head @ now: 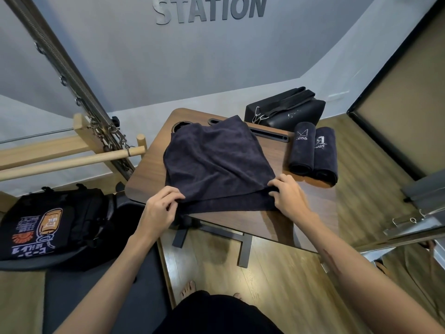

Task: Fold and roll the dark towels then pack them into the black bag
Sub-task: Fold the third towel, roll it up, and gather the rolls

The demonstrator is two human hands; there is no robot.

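I'm mid-fold: my left hand (pixel 160 207) pinches the near-left corner of the towel (pixel 216 160) spread on the table (pixel 149 174), and my right hand (pixel 287 192) pinches the near-right corner of the top layer. Its near edge runs left to right, its length away from me — next I'd square the edges, then roll. Two rolls (pixel 313 150) lie at right, ends toward me, by the black bag (pixel 286 109).

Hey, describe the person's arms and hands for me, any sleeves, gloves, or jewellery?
Both arms are bare from the elbow down: no sleeves, gloves, watch or bracelets show. No rings are visible on the left hand or the right hand. A faint reddish streak runs along the right forearm. Dark clothing shows at the bottom edge.
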